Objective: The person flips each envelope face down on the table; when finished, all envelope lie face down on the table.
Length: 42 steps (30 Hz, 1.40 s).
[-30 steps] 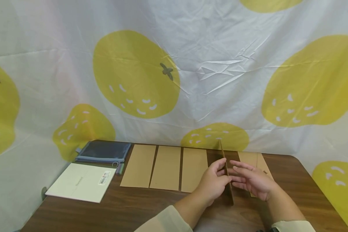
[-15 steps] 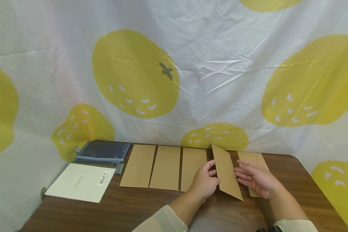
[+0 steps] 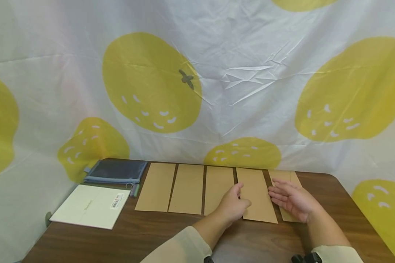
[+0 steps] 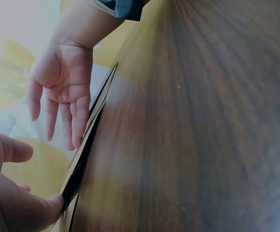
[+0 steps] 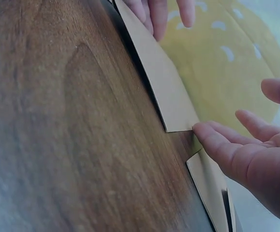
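Note:
A tan cardboard sheet (image 3: 258, 197) lies almost flat, fourth from the left in a row of similar sheets. Over its left edge is my left hand (image 3: 232, 204), thumb and forefinger spread apart. In the left wrist view the thumb (image 4: 43, 208) meets the sheet's edge, where a dark shadow shows beneath. My right hand (image 3: 294, 201) hovers over the rightmost sheet (image 3: 291, 176), palm turned inward and fingers extended. One right fingertip is at the fourth sheet's right corner in the right wrist view.
Three more sheets (image 3: 185, 188) lie left of the hands. Farther left are a white flat box (image 3: 89, 206) with a barcode label and a blue zip pouch (image 3: 116, 171). A fruit-print curtain (image 3: 243, 109) hangs behind the brown table (image 3: 164, 233).
The fourth sheet went from standing on edge between both hands to lying nearly flat. My left hand moved left and loosened its hold; the right hand drew slightly right.

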{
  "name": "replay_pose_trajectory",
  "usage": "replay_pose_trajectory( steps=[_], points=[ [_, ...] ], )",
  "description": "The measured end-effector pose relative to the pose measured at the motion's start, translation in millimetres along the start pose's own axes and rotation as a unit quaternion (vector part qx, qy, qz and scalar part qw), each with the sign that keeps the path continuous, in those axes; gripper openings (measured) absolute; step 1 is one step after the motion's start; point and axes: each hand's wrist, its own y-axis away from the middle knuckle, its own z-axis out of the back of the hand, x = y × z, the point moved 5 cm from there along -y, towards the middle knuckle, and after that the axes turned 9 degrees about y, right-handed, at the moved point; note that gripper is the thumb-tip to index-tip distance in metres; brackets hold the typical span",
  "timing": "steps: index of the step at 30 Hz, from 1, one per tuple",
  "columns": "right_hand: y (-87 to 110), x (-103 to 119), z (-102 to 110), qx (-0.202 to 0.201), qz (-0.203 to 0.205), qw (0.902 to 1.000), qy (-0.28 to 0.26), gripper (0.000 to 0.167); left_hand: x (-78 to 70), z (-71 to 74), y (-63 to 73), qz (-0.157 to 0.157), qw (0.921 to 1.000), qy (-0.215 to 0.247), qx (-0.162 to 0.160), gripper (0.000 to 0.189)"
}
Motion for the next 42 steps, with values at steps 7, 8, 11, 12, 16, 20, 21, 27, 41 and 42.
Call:
replay_pose_trajectory(
  steps=[7,8,11,12,16,20,21,27,41,42],
  points=[
    [-0.4,-2.9,1.9,-0.003,0.011,0.9999,-0.012,0.075,-1.1,-5.9,-0.7,0.012,0.9999,0.004,-0.003,0.077],
    [-0.6,-3.4,1.7,0.001,0.014,0.9998,-0.010,0.076,-1.0,-6.7,-0.7,0.012,0.9999,0.005,-0.005,0.077],
    [-1.1,-4.9,2.0,-0.003,0.013,0.9997,-0.022,0.075,-0.6,-8.6,-0.9,0.012,0.9999,0.004,-0.010,0.078],
    [-1.0,-4.9,2.1,0.000,0.015,0.9997,-0.021,0.075,-0.9,-9.0,-0.8,0.011,0.9999,0.002,-0.012,0.078],
    [2.2,-3.5,8.8,-0.010,0.020,0.9993,-0.029,0.076,-2.5,-11.7,1.0,0.011,0.9999,0.008,-0.008,0.077],
    [11.3,-1.5,30.9,-0.046,0.028,0.9974,-0.047,0.055,-6.2,-21.6,4.4,0.015,0.9989,0.044,0.012,0.074],
    [14.1,-1.9,38.1,-0.054,0.028,0.9968,-0.052,0.044,-7.4,-25.6,5.2,0.014,0.9985,0.051,0.015,0.073],
    [28.5,-11.6,78.0,-0.079,0.022,0.9955,-0.048,0.019,-11.8,-55.1,3.6,0.008,0.9957,0.087,0.032,0.072],
    [42.7,-30.5,117.5,-0.101,-0.018,0.9947,-0.006,0.082,-17.1,-93.5,-13.9,0.061,0.9910,0.116,0.022,0.073],
    [43.1,-30.6,118.3,-0.102,-0.025,0.9944,0.001,0.085,-16.6,-95.0,-14.6,0.066,0.9913,0.111,0.023,0.074]
  ],
)
